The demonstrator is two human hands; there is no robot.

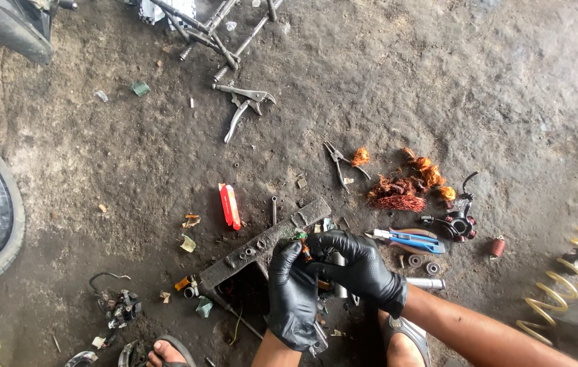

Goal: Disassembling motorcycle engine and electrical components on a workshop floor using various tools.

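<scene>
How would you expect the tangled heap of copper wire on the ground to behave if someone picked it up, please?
The copper wire heap looks like loose, frizzy strands, so it would probably sag and shed bits rather than lift as one stiff piece. It seems airy, so likely light for its bulk. Lying flat on the rough ground, it should not roll.

We see black gloves [323, 278], blue pliers [408, 240], a red lighter [230, 206], orange copper wire [401, 190] and a yellow coiled hose [574, 265] on grey ground [472, 81].
</scene>
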